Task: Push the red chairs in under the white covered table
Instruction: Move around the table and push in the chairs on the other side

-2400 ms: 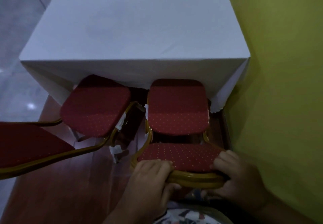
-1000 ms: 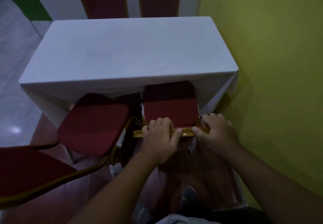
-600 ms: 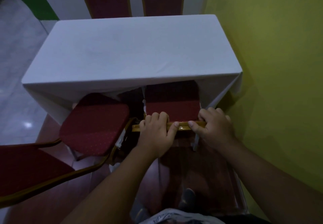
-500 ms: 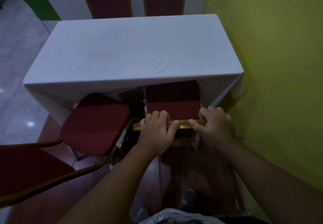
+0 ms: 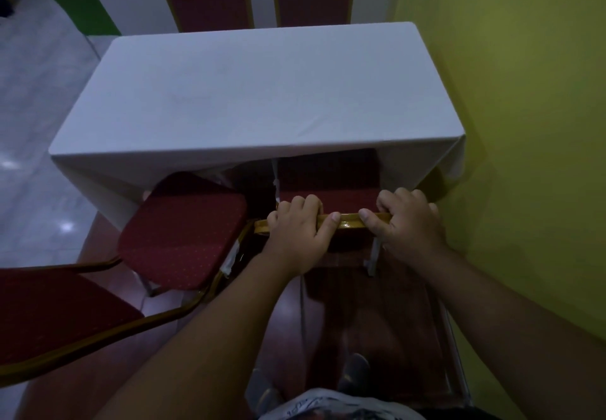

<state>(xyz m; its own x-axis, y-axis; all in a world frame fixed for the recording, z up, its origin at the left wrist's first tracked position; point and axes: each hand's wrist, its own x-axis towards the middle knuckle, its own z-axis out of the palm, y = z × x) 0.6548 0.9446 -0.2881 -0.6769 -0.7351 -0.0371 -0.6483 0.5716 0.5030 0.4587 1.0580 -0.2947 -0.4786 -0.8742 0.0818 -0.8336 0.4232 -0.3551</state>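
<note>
No legible text, label, brand, number or sign appears anywhere in the head view. The patterned garment (image 5: 337,408) at the bottom edge carries dark marks on a pale ground, but they are too blurred and too cropped to tell whether any of them are letters.
</note>
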